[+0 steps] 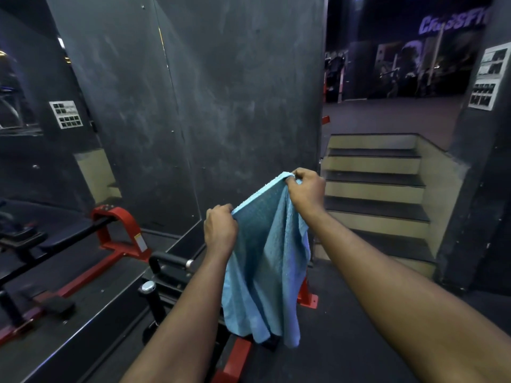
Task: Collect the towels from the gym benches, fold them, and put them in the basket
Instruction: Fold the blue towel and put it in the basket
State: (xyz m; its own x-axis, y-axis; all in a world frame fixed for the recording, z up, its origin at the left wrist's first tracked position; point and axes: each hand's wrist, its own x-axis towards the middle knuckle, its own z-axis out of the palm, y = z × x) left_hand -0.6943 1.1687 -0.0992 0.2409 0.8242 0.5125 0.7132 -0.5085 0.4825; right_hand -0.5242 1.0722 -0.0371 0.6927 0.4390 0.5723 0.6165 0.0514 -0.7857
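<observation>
Pinching one top corner of a light blue terry-cloth towel (265, 266) with the left hand (219, 230), the other corner with the right hand (305, 189), held higher; hanging slack below both, above a red-and-black metal gym machine (168, 272).

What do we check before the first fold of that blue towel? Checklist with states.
1. Left hand grips a top corner of the towel: ok.
2. Right hand grips the other top corner: ok.
3. Top edge stretched between the hands: ok.
4. Cloth hanging flat: not ok, bunched in drapes.
5. Bottom edge clear of the bench below: cannot tell.
</observation>
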